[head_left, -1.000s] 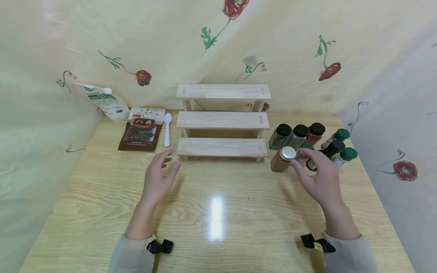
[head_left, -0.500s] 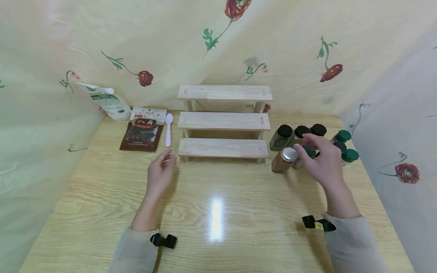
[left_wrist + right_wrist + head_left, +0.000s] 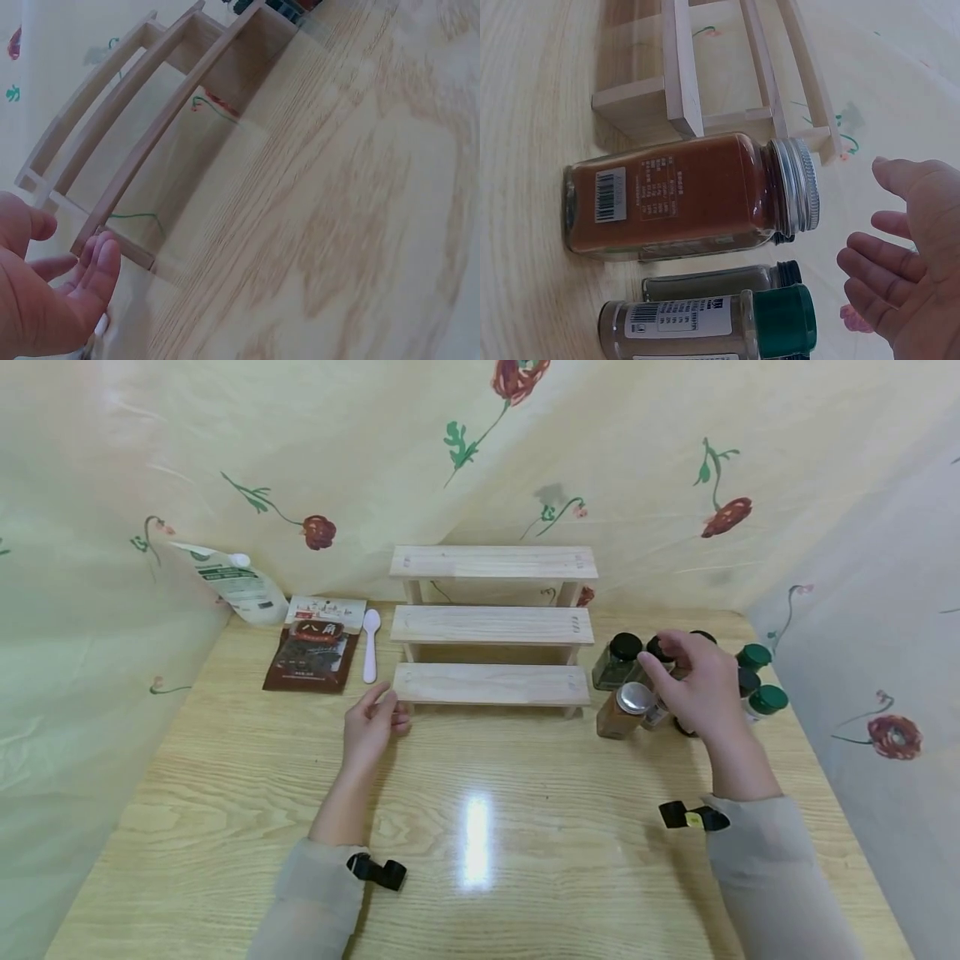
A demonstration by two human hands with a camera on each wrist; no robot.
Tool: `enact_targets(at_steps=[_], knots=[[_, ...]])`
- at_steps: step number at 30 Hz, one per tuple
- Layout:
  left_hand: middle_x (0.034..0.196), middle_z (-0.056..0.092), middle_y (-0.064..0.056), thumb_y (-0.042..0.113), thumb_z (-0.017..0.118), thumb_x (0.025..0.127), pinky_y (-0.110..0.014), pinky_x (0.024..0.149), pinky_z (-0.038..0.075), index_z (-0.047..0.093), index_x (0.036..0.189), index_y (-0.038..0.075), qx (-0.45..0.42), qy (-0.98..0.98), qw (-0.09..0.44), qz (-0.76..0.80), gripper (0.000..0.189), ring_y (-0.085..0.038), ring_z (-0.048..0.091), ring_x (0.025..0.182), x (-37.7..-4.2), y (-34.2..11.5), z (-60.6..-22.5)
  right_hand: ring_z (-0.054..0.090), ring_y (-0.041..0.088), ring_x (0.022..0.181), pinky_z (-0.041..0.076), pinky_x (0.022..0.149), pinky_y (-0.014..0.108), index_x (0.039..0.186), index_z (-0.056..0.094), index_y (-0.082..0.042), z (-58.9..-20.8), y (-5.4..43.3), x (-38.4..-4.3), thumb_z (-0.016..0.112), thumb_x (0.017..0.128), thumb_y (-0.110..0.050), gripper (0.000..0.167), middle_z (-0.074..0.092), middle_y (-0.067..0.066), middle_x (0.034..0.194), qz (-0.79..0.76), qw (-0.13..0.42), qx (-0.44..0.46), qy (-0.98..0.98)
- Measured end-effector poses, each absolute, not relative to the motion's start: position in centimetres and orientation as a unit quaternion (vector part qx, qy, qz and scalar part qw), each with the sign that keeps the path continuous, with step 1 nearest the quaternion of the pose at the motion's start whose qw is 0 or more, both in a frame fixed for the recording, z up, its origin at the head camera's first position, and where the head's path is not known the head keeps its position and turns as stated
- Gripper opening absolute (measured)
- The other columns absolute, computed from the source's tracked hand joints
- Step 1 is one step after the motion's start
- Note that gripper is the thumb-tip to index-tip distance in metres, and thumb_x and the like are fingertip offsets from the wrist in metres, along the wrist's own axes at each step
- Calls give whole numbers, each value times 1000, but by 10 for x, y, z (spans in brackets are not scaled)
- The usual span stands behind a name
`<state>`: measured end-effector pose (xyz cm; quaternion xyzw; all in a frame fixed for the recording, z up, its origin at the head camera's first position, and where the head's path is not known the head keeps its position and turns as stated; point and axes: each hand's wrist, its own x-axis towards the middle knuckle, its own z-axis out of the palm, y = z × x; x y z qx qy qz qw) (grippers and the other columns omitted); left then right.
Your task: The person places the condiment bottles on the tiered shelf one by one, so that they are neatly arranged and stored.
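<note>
A three-step wooden rack (image 3: pixel 491 625) stands on the table. My left hand (image 3: pixel 370 727) is at the left front corner of its lowest step, fingers loosely bent; in the left wrist view the fingertips are close to that step's end, but contact cannot be told. My right hand (image 3: pixel 697 685) hovers over several spice jars right of the rack, thumb and fingers apart, gripping nothing. In the right wrist view, a silver-lidded jar of reddish-brown powder (image 3: pixel 682 199) and a green-capped jar (image 3: pixel 705 322) stand below the fingers. Some jars are partly hidden by this hand.
On the left lie a brown spice packet (image 3: pixel 315 643) and a white plastic spoon (image 3: pixel 371 645), with a pale pouch (image 3: pixel 238 583) leaning on the cloth wall. A black-lidded jar (image 3: pixel 618 662) stands close to the rack's right end. Floral cloth (image 3: pixel 375 460) borders the table's back and sides.
My left hand has moved forward and right to the rack's lower left corner. My right hand has shifted forward over the jars, slightly left in the last half second. The jars and rack have not moved.
</note>
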<state>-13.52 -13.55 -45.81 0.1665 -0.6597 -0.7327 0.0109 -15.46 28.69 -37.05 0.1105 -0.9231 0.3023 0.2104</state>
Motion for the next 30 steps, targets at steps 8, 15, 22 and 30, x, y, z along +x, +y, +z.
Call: enact_targets(at_steps=[8,15,22,30], knots=[[87,69,-16,10,63,101,-23,66,65,52,146,3,183,-640,19,-746,47,-17,70,71,-145,-129,-465,63,43,101,55,81,60,129,64,3,-371,286,-160,72,96,-26,45,66,27,116,313,180,101,-927],[88,69,-20,13,64,101,-22,64,64,60,139,5,194,-662,40,-723,40,-16,68,69,-148,-129,-467,62,43,99,53,80,60,128,64,5,-370,286,-165,72,96,-24,44,66,29,116,301,190,105,-929],[91,65,-12,14,64,101,-19,64,62,55,144,3,181,-680,37,-710,45,-12,65,71,-151,-128,-469,62,44,103,53,87,61,127,63,7,-366,284,-176,72,96,-23,44,65,29,118,291,172,114,-934],[87,59,-5,3,63,100,-18,65,62,55,141,-3,179,-662,30,-727,42,-8,64,67,-155,-130,-465,63,43,95,56,80,62,132,59,8,-363,287,-187,70,97,-29,52,62,31,119,243,89,122,-958]])
